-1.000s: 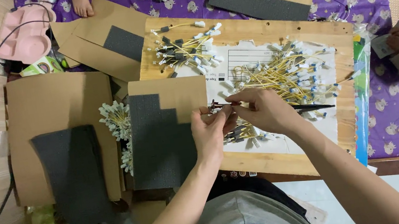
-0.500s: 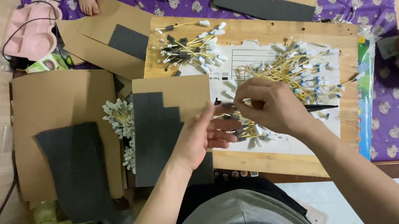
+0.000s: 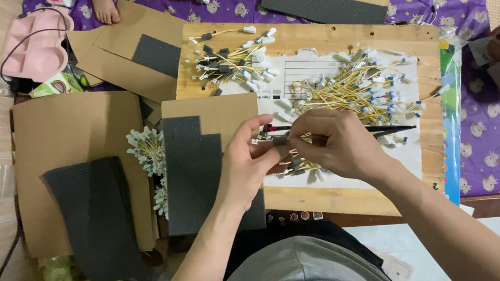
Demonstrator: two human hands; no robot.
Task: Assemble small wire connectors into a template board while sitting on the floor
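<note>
At frame centre, a small dark connector with red and yellow wires was pinched between the left hand and right hand, which also gripped black tweezers. Yellow wire bundles lay on the wooden board beyond.

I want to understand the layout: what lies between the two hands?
In the head view, a small wire piece is pinched between the left hand and right hand; the fingertips almost meet around it.
</note>
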